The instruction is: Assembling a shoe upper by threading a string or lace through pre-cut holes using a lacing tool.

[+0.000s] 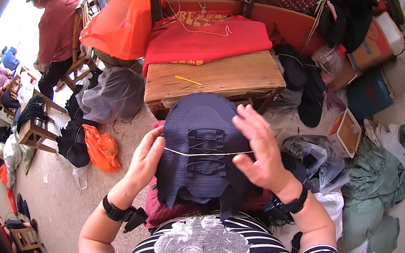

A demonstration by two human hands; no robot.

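A bundle of navy knitted shoe uppers (209,114) rests in front of my body, its far end close to the wooden bench. Crossed dark laces run down the middle of the top piece. A thin white string (204,154) crosses the bundle from side to side. My left hand (147,154) grips the bundle's left edge, fingers close together, right where the string reaches that side. Over the right edge my right hand (262,151) is open, its fingers spread and its thumb near the string. The underside of the bundle is hidden.
A yellow hooked tool (188,80) and red cloth (208,41) lie on the wooden bench (239,78). An orange bag (119,20) hangs at its left. Plastic bags (110,95) and stools stand left, near another person (59,28). Bags and green fabric (377,168) crowd the right.
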